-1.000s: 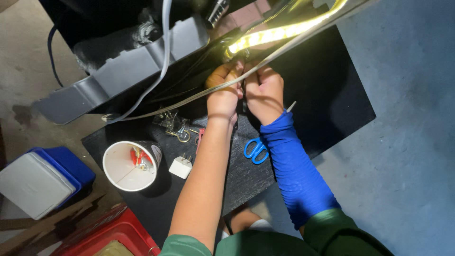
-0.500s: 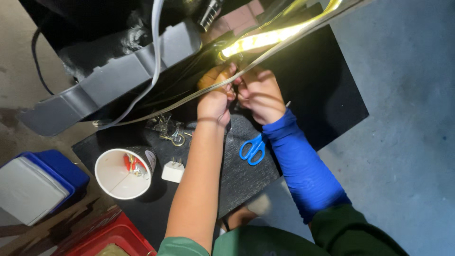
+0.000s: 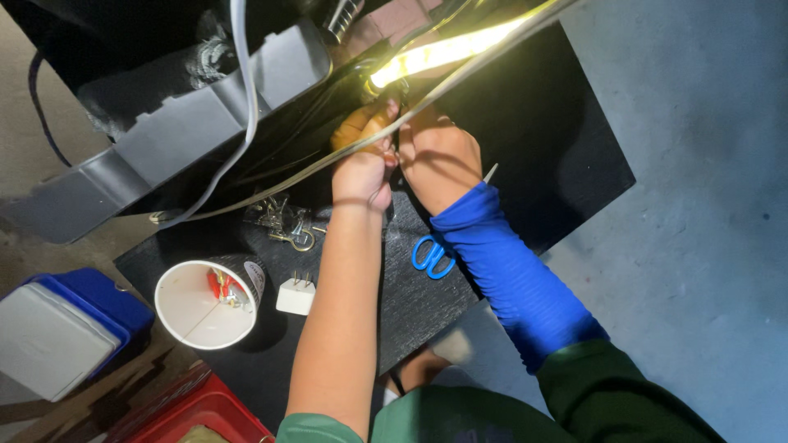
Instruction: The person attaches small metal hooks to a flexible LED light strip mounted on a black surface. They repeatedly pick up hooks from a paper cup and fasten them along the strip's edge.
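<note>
Overhead, both hands [image 3: 402, 160] pinch a glowing yellow strip [image 3: 443, 51].

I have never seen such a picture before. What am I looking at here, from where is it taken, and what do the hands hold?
The picture comes from a camera worn on a person's head, looking down at their own two bare hands. The left hand and right hand meet at a thin pale cable beside a glowing yellow light strip; what exactly the fingers pinch is hidden. Below, on a black mat, lie blue scissors, a white plug and a paper cup with small red parts inside.
</note>
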Motion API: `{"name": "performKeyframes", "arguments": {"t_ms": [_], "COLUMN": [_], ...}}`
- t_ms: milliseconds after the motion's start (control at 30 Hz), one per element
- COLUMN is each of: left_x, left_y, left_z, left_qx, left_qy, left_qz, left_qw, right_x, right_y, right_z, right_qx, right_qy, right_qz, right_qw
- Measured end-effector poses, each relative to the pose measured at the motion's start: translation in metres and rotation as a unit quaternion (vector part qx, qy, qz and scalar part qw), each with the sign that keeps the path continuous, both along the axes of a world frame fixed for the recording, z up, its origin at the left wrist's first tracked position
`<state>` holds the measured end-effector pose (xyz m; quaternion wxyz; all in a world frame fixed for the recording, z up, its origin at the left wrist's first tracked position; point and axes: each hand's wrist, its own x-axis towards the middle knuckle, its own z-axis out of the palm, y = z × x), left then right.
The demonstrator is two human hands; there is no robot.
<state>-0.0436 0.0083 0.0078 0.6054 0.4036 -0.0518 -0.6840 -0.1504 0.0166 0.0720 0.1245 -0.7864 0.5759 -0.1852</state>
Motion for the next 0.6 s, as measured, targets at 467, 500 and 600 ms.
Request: {"name": "performKeyframes", "arguments": {"t_ms": [467,500,600], "left_x": [0.008,0.008,0.007], "left_y": [0.003,0.003,0.003], "left_z": [-0.009,-0.011,-0.019], "left_qx": [-0.017,-0.017,-0.012], "left_qy": [0.058,0.064,0.052], "left_qz": [-0.024,-0.028,-0.028], "left_qw": [0.998,0.997,0.998], "right_x": [0.004,0.000,-0.010], "right_y": [-0.010,-0.012,-0.015], "right_z": [-0.026,-0.026,-0.023], "right_qx": [0.288,0.303,0.352], "right_qy": [-0.629,-0.666,-0.734], "right_qz": [-0.113,-0.102,-0.071], "right_qw": [0.714,0.674,0.576]}}
